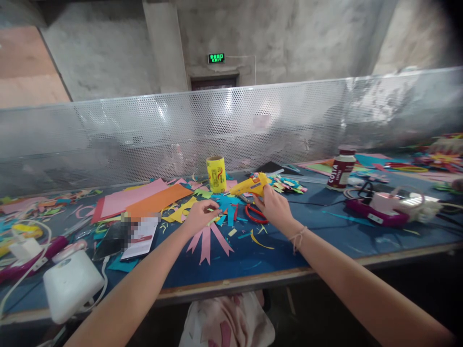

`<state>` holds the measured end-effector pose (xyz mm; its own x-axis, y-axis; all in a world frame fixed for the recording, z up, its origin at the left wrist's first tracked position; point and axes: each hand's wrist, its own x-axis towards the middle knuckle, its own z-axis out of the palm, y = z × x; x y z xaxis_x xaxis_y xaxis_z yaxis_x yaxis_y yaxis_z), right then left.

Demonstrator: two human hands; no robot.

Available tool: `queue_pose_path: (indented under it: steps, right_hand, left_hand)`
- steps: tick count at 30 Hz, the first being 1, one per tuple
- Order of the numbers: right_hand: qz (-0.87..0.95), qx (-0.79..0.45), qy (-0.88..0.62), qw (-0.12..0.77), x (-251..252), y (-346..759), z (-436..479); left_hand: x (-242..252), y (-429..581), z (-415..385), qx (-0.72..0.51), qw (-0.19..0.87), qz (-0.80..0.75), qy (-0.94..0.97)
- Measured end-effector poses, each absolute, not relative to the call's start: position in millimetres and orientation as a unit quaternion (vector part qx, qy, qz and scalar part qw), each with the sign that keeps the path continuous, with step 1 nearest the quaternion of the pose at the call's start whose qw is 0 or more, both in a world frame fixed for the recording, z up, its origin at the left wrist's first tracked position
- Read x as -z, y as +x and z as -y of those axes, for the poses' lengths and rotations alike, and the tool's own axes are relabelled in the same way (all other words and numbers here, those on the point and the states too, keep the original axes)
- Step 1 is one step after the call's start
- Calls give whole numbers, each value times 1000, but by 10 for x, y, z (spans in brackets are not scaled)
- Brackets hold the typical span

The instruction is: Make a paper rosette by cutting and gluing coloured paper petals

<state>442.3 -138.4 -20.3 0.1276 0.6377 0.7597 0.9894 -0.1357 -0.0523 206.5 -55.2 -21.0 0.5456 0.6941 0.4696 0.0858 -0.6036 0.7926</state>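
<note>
My right hand (275,206) is wrapped round a yellow glue gun (249,185), whose nozzle points left, above the paper scraps. Lower and to the left is my left hand (202,217), its fingers curled together; whatever sits between the fingertips is too small to make out. From just below that hand, several pink paper strips (206,246) with notched ends fan out toward me on the blue table. Red-handled scissors (256,214) lie beside my right hand, partly covered by it. A yellow tape roll (216,174) stands upright behind both hands.
Orange paper (159,200) and pink sheets lie at the left, near a phone-like white item (142,237). A white box-shaped device (72,286) is at the front left edge. A coffee bottle (342,169) and a purple power strip (378,212) with cables stand right. A perforated metal screen (231,130) borders the back.
</note>
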Motion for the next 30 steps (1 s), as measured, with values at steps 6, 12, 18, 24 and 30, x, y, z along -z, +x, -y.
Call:
queue_pose_path:
  steps: [6, 12, 18, 24, 30]
  right_hand:
    - [585, 315, -685, 300, 206, 4433, 1380]
    - [579, 329, -682, 302, 202, 4439, 1396]
    - [575, 327, -688, 298, 202, 4444, 1405]
    - [573, 320, -691, 303, 199, 4457, 1407]
    - [570, 313, -688, 323, 198, 4446, 1415]
  left_hand:
    - [120, 2047, 612, -411, 360, -258, 797]
    - [86, 2042, 637, -419, 360, -267, 789]
    - [88, 2043, 618, -429, 365, -273, 780]
    - [77, 2041, 628, -434, 372, -272, 774]
    - [58, 2045, 656, -445, 379, -268, 766]
